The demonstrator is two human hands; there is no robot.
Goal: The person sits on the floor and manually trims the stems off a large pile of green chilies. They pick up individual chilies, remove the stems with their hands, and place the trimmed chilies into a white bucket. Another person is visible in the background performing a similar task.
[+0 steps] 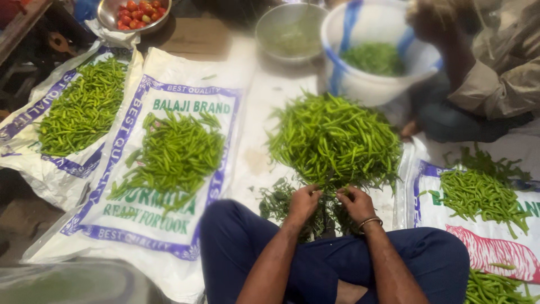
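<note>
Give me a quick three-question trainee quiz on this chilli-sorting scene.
1. True or false: the left hand and right hand work at the near edge of the big heap of green chillies.
2. What fills the round steel bowl at top left?
A) red tomatoes B) onions C) rice
3. Which container beside the other person's sleeve holds green chillies?

Key:
1. True
2. A
3. The white plastic bucket with blue stripes

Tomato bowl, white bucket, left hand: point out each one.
Tomato bowl (108,17): head view, bare steel rim, left side.
White bucket (365,84): head view, front outer wall.
Left hand (304,201): head view, back of hand.
</note>
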